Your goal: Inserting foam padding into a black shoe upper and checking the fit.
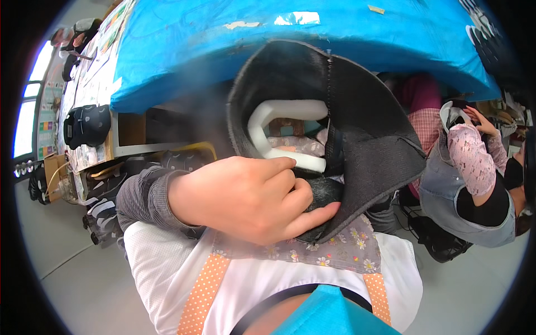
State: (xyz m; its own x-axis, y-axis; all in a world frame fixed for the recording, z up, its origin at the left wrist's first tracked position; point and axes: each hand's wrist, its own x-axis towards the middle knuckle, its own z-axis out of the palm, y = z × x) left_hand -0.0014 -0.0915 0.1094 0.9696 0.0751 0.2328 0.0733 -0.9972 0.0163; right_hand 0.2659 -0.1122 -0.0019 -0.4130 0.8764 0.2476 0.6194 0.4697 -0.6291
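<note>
A large black felt-like piece (pixel 379 134), shaped like an open hood with a stitched seam down it, is held up in front of my chest. Inside it, a thick white foam strip (pixel 258 128) bends in a C around an opening. Through that opening I see grey floral cloth. My left hand (pixel 240 198) reaches over the near edge, fingers curled. Its index fingertip presses at the foam's lower arm, and its little finger lies on the black fabric. The thumb is hidden. My right hand does not show; the black piece covers the area where it could be.
A blue-covered table (pixel 184 61) stands ahead. To the left are a black cap (pixel 87 126) on a paper-strewn table and dark items below. At the right sits a co-worker in a denim garment (pixel 441 192) with pink lace sleeves, hands on a light item.
</note>
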